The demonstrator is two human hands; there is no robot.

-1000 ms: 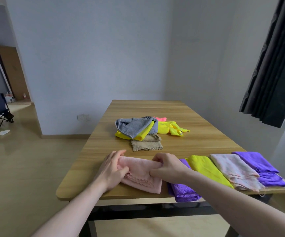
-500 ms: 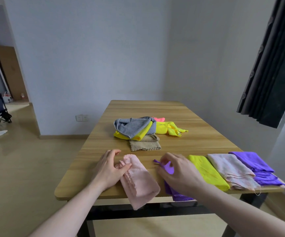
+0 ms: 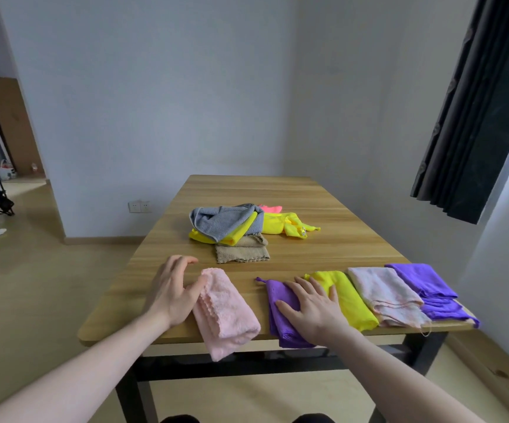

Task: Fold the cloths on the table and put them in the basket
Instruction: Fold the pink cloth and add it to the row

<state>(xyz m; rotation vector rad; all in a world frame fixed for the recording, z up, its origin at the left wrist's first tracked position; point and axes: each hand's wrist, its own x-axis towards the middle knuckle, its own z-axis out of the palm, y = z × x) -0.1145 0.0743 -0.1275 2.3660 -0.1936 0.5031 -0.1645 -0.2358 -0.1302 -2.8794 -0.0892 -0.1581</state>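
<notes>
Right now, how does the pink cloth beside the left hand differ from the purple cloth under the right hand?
The pink cloth looks thick and fluffy; the purple cloth looks thinner and smoother. The pink cloth hangs over the table edge further than the purple cloth. The left hand touches the pink cloth only from its side, while the right hand lies flat on top of the purple cloth. Both are folded and lie near the front edge.

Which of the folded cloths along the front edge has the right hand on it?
The purple cloth second from the left, under the flat right hand; the other purple cloth at the far right lies untouched.
</notes>
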